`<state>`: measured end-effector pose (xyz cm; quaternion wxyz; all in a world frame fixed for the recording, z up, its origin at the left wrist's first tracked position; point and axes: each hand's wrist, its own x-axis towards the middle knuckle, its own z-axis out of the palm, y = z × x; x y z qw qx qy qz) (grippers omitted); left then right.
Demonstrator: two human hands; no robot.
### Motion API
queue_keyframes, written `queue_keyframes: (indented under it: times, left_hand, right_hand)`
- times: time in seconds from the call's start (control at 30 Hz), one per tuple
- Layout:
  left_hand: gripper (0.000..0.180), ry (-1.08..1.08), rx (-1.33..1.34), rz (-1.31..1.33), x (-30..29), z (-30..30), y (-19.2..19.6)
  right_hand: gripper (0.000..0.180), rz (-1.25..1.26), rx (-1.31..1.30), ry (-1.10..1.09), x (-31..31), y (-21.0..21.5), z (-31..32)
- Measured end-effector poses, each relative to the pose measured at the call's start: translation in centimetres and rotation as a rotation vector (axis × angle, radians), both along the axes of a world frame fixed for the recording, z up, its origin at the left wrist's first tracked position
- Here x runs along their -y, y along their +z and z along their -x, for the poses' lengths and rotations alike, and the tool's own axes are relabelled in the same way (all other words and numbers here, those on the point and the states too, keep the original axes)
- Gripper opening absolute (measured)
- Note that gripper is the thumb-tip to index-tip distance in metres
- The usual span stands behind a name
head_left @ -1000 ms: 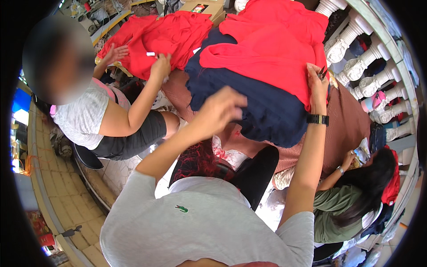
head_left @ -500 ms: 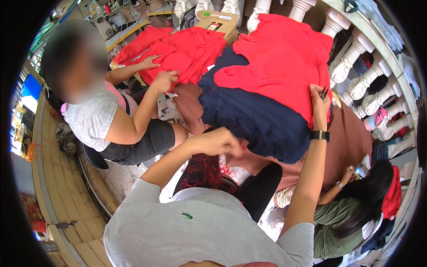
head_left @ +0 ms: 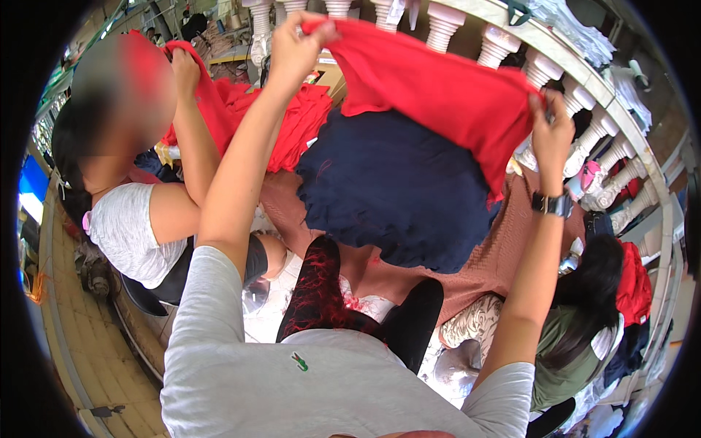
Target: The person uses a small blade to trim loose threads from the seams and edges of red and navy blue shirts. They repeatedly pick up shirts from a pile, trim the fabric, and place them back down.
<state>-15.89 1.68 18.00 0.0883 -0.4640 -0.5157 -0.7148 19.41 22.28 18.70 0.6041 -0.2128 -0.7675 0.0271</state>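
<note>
A red fabric garment (head_left: pixel 431 84) is stretched in the air between my two raised hands. My left hand (head_left: pixel 296 55) pinches its upper left end. My right hand (head_left: pixel 553 135), with a dark watch (head_left: pixel 551 204) on the wrist, is closed on its right end. The dark snips seen earlier in that hand cannot be made out now. Below the garment lies a pile of navy fabric (head_left: pixel 394 182) with wavy edges. The pile rests on a brown textured cover (head_left: pixel 281 204) in front of my knees.
At left a seated person (head_left: pixel 150 219) lifts another red piece (head_left: pixel 212 98) beside a red fabric heap (head_left: pixel 299 120). A cardboard box (head_left: pixel 332 77) stands behind. White balusters (head_left: pixel 540 69) curve round the far right side. Another person (head_left: pixel 577 343) sits at lower right.
My left hand has risen from above my lap and taken the garment's left end. The garment has been lifted, baring more navy fabric. The person at left has raised a red piece.
</note>
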Motion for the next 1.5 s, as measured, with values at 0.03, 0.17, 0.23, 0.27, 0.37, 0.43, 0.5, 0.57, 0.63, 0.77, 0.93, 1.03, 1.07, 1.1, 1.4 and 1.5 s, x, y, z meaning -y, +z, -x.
queue_keyframes:
  times: [0.03,0.17,0.23,0.27,0.37,0.43,0.5,0.57,0.63,0.77,0.93,1.03,1.07,1.1,1.4,1.5]
  left_hand:
    - [0.023,0.107,-0.041,-0.173,-0.8,1.4,1.6]
    - [0.015,0.483,-0.379,-0.496,1.0,-5.5,6.3]
    - [0.018,0.628,-0.589,-0.531,2.1,-6.4,7.7]
    - [0.021,0.632,-0.624,-0.507,2.4,-5.9,8.4]
    - [0.025,0.574,-0.717,-0.574,3.6,-5.0,11.0]
    - [0.024,0.576,-0.798,-0.620,4.4,-5.6,12.7]
    - [0.024,0.458,-0.821,-0.652,3.7,-6.4,14.3]
    - [0.025,0.466,-0.873,-0.518,7.0,-5.5,15.7]
    - [0.031,0.053,-0.575,-0.393,3.2,-3.6,13.5]
    - [0.035,-0.188,-0.342,0.055,2.8,-1.1,11.0]
    - [0.052,-0.317,-0.092,0.479,-0.8,1.0,2.9]
    - [0.052,0.054,-0.541,0.604,-3.7,4.8,-5.4]
    - [0.046,0.109,-0.471,0.594,-4.0,2.6,-6.5]
    - [0.041,0.003,-0.386,0.573,-3.5,0.7,-7.3]
    - [0.005,-0.367,-0.205,0.384,-6.4,-9.3,-18.7]
    - [0.007,-0.722,0.257,0.355,-0.6,-15.2,-19.0]
  right_hand:
    - [0.023,-0.069,-0.045,0.038,0.9,2.9,0.3]
    - [0.027,-0.183,-0.318,0.270,3.4,9.9,1.4]
    - [0.022,-0.298,-0.397,0.270,1.9,13.0,0.5]
    - [0.021,-0.255,-0.422,0.315,3.3,14.0,-0.1]
    - [0.021,-0.136,-0.501,0.427,6.8,15.2,-0.8]
    - [0.021,-0.104,-0.552,0.481,6.9,15.1,-1.4]
    - [0.022,-0.107,-0.547,0.402,6.3,15.3,-2.1]
    - [0.025,-0.076,-0.543,0.385,5.0,14.9,-0.1]
    - [0.029,-0.106,-0.456,0.162,0.8,13.4,0.1]
    - [0.035,0.064,-0.356,0.049,-3.4,8.9,2.6]
    - [0.037,0.249,-0.078,-0.205,-10.2,-1.9,5.9]
    - [0.053,0.451,0.278,-0.197,-11.9,-11.0,7.1]
    - [0.055,0.443,0.298,-0.230,-12.7,-14.1,6.7]
    - [0.053,0.517,0.367,-0.233,-11.5,-16.2,7.2]
    - [0.049,0.437,0.349,-0.362,-9.8,-17.9,7.8]
    - [0.050,0.420,0.349,-0.347,-10.8,-18.3,7.0]
